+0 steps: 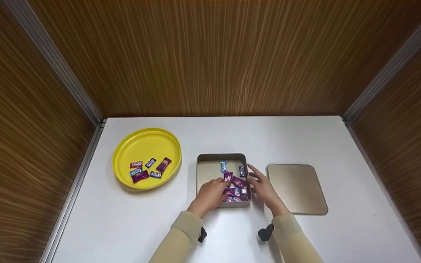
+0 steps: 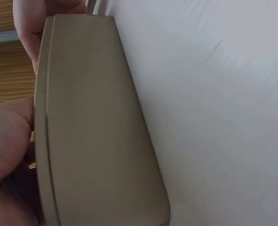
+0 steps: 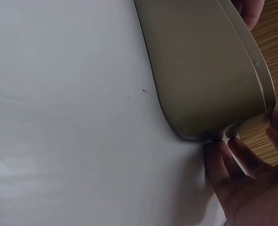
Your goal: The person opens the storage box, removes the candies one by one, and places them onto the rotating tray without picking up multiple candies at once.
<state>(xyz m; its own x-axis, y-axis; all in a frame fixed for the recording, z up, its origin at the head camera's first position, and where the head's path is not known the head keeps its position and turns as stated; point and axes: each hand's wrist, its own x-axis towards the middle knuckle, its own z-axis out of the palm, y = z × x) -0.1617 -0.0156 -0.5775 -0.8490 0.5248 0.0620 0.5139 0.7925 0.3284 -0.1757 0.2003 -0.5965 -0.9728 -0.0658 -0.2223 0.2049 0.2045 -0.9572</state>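
Observation:
A square, gold-toned metal tin (image 1: 205,168) sits open on the white table, wrapped candies (image 1: 238,181) heaped in its near right part. My left hand (image 1: 210,193) reaches over the near left rim, fingers and thumb curled around purple-wrapped candy (image 1: 228,191) in the heap. In the left wrist view the tin's outer wall (image 2: 96,122) hides most of that grip. My right hand (image 1: 265,188) is at the tin's right side, its extended fingertips (image 3: 217,149) against the outer wall near a corner. A blue candy (image 1: 223,166) lies farther back inside the tin.
A yellow round tray (image 1: 148,144) at the left carries several wrapped candies (image 1: 140,176). To the right of my right hand, the tin's flat lid (image 1: 298,188) lies on the table (image 1: 228,135). Wood-grain panels (image 1: 210,58) enclose the back and both sides.

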